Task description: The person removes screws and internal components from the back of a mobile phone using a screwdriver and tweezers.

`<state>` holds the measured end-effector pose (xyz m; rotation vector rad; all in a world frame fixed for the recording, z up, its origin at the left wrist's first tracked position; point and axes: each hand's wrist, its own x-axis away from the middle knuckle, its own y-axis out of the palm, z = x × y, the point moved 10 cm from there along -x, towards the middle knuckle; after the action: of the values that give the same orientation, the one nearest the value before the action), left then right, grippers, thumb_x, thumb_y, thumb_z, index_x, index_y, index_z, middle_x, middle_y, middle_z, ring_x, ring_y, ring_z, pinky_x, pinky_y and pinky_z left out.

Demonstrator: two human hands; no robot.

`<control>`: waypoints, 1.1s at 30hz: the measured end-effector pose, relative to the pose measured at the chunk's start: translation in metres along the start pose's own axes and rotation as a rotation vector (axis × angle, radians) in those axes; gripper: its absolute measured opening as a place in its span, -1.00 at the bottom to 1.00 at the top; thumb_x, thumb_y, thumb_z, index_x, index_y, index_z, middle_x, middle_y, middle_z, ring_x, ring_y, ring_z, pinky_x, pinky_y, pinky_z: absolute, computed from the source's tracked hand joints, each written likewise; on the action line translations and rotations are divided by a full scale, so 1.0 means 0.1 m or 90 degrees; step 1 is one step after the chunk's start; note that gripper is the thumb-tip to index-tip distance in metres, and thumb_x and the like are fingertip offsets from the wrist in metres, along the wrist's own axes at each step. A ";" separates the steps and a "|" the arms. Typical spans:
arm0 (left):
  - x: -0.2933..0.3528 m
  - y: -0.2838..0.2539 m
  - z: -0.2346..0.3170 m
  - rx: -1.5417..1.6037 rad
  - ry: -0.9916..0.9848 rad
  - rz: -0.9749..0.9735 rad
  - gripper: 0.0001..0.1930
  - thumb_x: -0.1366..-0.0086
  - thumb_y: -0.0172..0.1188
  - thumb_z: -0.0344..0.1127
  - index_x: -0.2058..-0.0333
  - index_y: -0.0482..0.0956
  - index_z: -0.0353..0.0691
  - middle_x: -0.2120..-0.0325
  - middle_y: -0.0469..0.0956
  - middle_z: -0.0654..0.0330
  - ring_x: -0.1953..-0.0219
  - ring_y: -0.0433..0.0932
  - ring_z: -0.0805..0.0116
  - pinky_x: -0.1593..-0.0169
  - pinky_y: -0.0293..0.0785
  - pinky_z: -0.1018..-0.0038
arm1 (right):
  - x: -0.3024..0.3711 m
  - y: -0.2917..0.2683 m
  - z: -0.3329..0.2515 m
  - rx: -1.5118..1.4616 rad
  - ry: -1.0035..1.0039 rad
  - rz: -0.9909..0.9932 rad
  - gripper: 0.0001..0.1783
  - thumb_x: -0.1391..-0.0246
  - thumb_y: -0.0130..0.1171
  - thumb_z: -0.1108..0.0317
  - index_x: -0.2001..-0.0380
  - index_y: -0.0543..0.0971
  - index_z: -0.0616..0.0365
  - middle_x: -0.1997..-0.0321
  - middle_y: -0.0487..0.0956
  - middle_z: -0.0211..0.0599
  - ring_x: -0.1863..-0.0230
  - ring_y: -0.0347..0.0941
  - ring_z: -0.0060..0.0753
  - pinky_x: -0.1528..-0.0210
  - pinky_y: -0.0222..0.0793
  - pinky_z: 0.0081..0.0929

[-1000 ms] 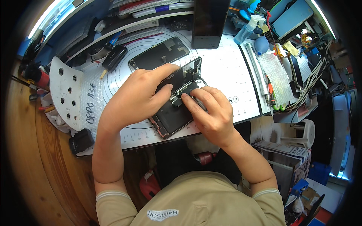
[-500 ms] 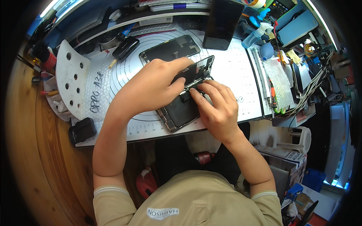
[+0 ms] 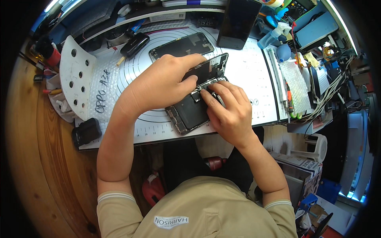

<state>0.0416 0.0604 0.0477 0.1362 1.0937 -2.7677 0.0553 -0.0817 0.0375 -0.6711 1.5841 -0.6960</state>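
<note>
Left hand (image 3: 168, 79) pinching the raised panel (image 3: 208, 70), right hand (image 3: 233, 113) arched, fingertips (image 3: 204, 93) on phone body (image 3: 189, 114), its grip unclear.

The opened phone body (image 3: 189, 114) lies aslant, flat, at the centre of the frame; its dark interior shows, with small metallic parts towards both ends; a thin dark panel (image 3: 211, 69) stands tilted above its upper part, inner face visible.
</note>
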 end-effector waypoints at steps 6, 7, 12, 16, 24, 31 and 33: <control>0.01 -0.01 -0.02 -0.004 0.020 0.011 -0.61 -0.34 0.23 -0.45 -0.14 0.59 -0.40 0.44 0.63 -0.12 0.53 0.54 0.33 0.37 0.48 0.39 | -0.01 0.02 0.00 -0.006 0.008 -0.012 -0.60 0.16 0.39 0.50 0.13 0.71 0.20 0.00 0.64 -0.19 -0.06 0.59 -0.08 -0.07 0.54 -0.11; 0.00 0.01 -0.05 -0.003 0.020 0.010 -0.61 -0.34 0.23 -0.45 -0.14 0.59 -0.40 0.44 0.63 -0.12 0.53 0.54 0.33 0.37 0.48 0.39 | -0.01 0.03 0.01 -0.005 0.009 -0.013 -0.60 0.16 0.39 0.50 0.13 0.71 0.20 0.00 0.64 -0.19 -0.06 0.59 -0.08 -0.07 0.54 -0.11; 0.00 -0.01 -0.01 0.009 0.034 0.018 -0.61 -0.34 0.23 -0.45 -0.13 0.59 -0.40 0.46 0.62 -0.11 0.55 0.50 0.32 0.39 0.46 0.38 | 0.00 0.02 0.01 -0.001 0.011 -0.012 -0.61 0.16 0.40 0.50 0.15 0.70 0.19 -0.01 0.65 -0.20 -0.06 0.59 -0.09 -0.07 0.53 -0.13; 0.00 -0.01 -0.01 0.005 0.029 0.014 -0.61 -0.34 0.22 -0.45 -0.13 0.59 -0.40 0.46 0.62 -0.12 0.54 0.52 0.29 0.37 0.47 0.37 | 0.00 0.03 0.02 -0.003 0.012 -0.012 -0.61 0.16 0.40 0.50 0.15 0.70 0.19 0.00 0.66 -0.20 -0.05 0.59 -0.09 -0.06 0.52 -0.12; 0.00 -0.01 -0.02 0.008 0.033 0.017 -0.62 -0.34 0.22 -0.45 -0.12 0.59 -0.41 0.42 0.64 -0.13 0.48 0.56 0.24 0.31 0.52 0.35 | 0.00 0.01 0.02 -0.010 0.018 -0.010 -0.62 0.16 0.40 0.51 0.15 0.70 0.19 0.01 0.67 -0.19 -0.04 0.60 -0.09 -0.06 0.52 -0.12; -0.01 0.00 -0.03 0.008 0.021 0.008 -0.62 -0.34 0.21 -0.45 -0.12 0.60 -0.41 0.41 0.65 -0.13 0.47 0.58 0.25 0.30 0.53 0.36 | 0.01 0.01 0.04 -0.017 0.025 -0.009 -0.61 0.16 0.39 0.51 0.14 0.69 0.21 0.01 0.67 -0.18 -0.06 0.59 -0.09 -0.08 0.50 -0.11; -0.01 0.00 -0.02 0.013 0.032 0.013 -0.62 -0.34 0.21 -0.46 -0.12 0.59 -0.41 0.39 0.66 -0.13 0.47 0.58 0.26 0.29 0.54 0.37 | 0.02 0.00 0.08 -0.028 0.047 0.002 -0.62 0.13 0.38 0.50 0.14 0.69 0.23 0.01 0.67 -0.18 -0.06 0.59 -0.09 -0.11 0.48 -0.09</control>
<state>0.0424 0.0620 0.0468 0.2196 1.0696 -2.7727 0.0633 -0.0832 0.0356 -0.6817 1.6718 -0.6919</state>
